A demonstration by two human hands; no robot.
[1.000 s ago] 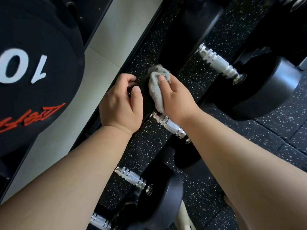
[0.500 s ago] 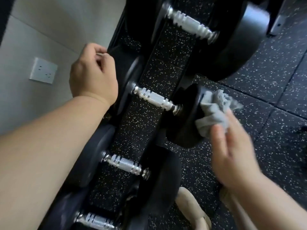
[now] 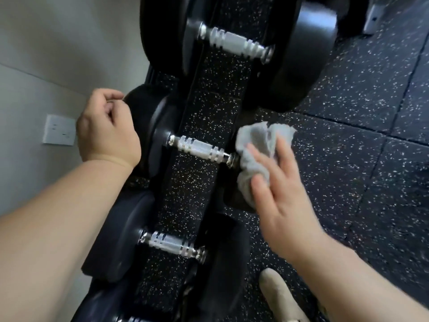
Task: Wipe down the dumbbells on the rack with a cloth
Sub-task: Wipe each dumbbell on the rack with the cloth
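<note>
Seemingly, flat right hand (image 3: 283, 201) presses cloth (image 3: 256, 145) against dumbbell (image 3: 199, 148).

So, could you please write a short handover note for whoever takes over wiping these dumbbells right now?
Left hand: fingers curled at the wall-side head of the middle dumbbell; whether it grips firmly is not clear.
Right hand: straight fingers press the grey cloth on that dumbbell's other head, away from the wall.
Things: upper dumbbell and lower dumbbell lie untouched on either side.
Done: cannot tell which are already wiped.
Left: finish this head, then probably the handle and the neighbours.
</note>
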